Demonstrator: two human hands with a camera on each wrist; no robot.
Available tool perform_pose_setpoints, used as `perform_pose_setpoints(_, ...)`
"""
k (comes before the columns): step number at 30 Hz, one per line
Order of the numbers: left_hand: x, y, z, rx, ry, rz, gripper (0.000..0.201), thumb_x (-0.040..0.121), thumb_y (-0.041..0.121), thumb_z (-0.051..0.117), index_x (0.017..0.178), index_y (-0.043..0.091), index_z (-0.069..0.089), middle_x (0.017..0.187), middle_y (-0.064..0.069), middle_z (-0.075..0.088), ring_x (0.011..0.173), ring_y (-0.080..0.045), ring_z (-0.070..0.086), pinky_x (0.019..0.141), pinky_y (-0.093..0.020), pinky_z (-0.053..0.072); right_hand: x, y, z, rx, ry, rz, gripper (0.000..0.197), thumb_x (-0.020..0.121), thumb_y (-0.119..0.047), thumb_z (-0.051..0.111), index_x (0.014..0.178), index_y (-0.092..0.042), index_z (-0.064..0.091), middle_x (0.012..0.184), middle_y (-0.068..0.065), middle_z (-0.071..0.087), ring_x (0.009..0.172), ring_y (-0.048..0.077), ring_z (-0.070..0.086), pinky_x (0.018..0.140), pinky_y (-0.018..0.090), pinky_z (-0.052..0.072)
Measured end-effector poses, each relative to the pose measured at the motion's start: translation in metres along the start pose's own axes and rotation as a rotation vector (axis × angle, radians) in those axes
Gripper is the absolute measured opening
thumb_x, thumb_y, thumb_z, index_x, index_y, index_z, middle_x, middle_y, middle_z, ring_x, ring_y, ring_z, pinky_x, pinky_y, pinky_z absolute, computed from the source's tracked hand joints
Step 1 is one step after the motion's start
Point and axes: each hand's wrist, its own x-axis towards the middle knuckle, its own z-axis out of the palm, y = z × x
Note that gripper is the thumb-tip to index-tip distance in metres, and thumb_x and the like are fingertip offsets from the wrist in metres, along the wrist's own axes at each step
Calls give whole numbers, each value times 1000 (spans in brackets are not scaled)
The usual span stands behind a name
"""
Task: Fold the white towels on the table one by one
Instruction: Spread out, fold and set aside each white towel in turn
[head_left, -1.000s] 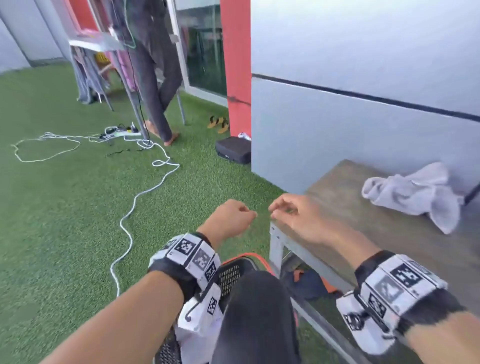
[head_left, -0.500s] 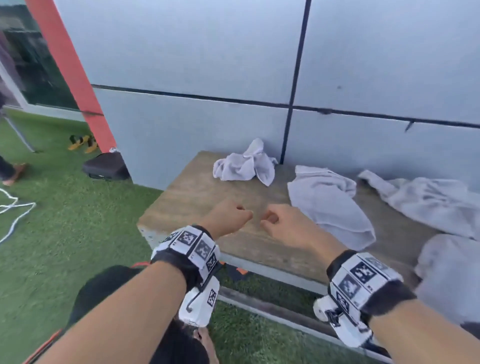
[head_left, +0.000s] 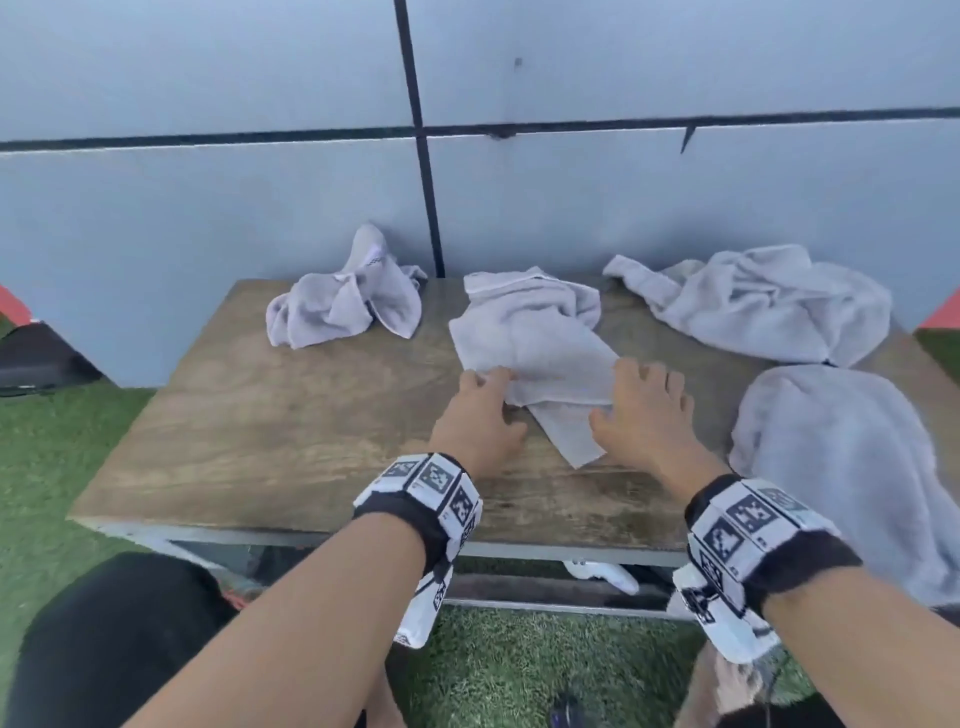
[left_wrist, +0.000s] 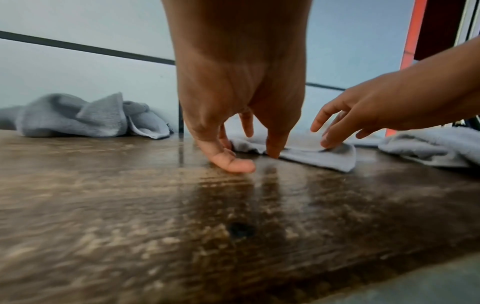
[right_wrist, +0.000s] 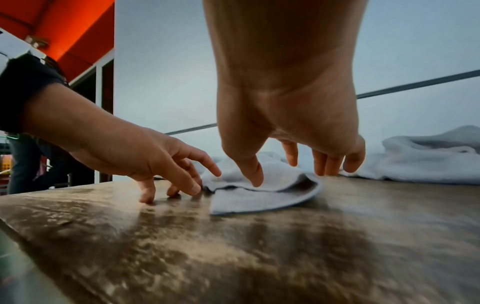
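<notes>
My left hand (head_left: 480, 415) spread, fingertips on tabletop (head_left: 291, 436) at near edge of middle towel (head_left: 535, 343); my right hand (head_left: 644, 415) spread, thumb pressing same towel; three other towels crumpled around

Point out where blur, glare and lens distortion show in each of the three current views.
Head view: mild softness, the wall lines bow and the table edges splay. Left wrist view: the near wood is smeared, a glossy reflection lies under the left hand, and the middle towel is soft. Right wrist view: foreground blurred, sheen before the right hand, corners darkened.
</notes>
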Motion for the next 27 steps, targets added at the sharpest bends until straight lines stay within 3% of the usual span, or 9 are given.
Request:
perform_pose_setpoints(3,11,6,11,101,85,-52,44,93,41,54,135,34,42,126,-5,35,95,-32,57,77,-42,50,6,15,5,31,-4,-10,46,90,-19,53,133,-13,38,133,13,43,124,36,36,101,47,32)
perform_pose_setpoints(5,17,9,12,78,136,-75,30,96,35,51,126,33,49,120,-5,40,87,-33,57,75,-40,49,10,22,4,53,16,-59,34,92,-18,52,125,-14,45,117,9,52,114,34,45,92,45,34)
perform_pose_setpoints(8,26,11,12,41,204,-70,18,97,25,47,112,26,58,111,-5,45,84,-32,57,77,-43,53,18,26,-4,131,42,-140,6,93,-19,50,90,-24,50,86,0,55,83,29,54,73,38,36)
perform_pose_setpoints(10,29,13,9,2,283,-54,16,98,31,49,99,19,61,107,-4,42,88,-30,55,75,-45,54,21,27,-10,196,81,-179,26,93,-18,48,69,-23,41,70,-2,49,68,26,49,62,36,35)
perform_pose_setpoints(11,29,15,7,-8,345,-38,20,98,34,51,96,17,61,107,-3,41,95,-28,51,73,-43,53,22,26,-16,226,110,-184,26,93,-18,47,67,-20,43,69,0,50,67,27,50,60,37,36)
perform_pose_setpoints(14,28,16,-7,2,517,29,24,99,36,52,99,14,60,110,-5,42,106,-26,45,69,-43,51,19,24,-39,284,241,-209,18,95,-19,44,83,-14,57,77,0,58,73,24,55,63,41,46)
perform_pose_setpoints(19,19,11,-45,172,600,180,13,93,23,56,94,11,51,101,-4,50,95,-26,50,58,-40,45,8,17,-89,405,421,-252,21,99,-16,43,101,-19,63,79,-2,62,75,22,57,64,38,44)
perform_pose_setpoints(22,7,11,-70,163,614,149,15,92,23,54,94,10,47,96,-3,54,88,-27,49,60,-41,45,-3,11,-108,416,464,-284,21,100,-15,42,103,-15,63,88,1,65,84,24,58,71,41,46)
perform_pose_setpoints(27,-6,5,-108,-74,668,40,12,96,15,50,103,10,59,89,-8,63,84,-31,58,70,-38,45,-18,9,-135,509,573,-247,18,100,-9,43,93,-7,60,73,-4,54,72,19,47,66,30,30)
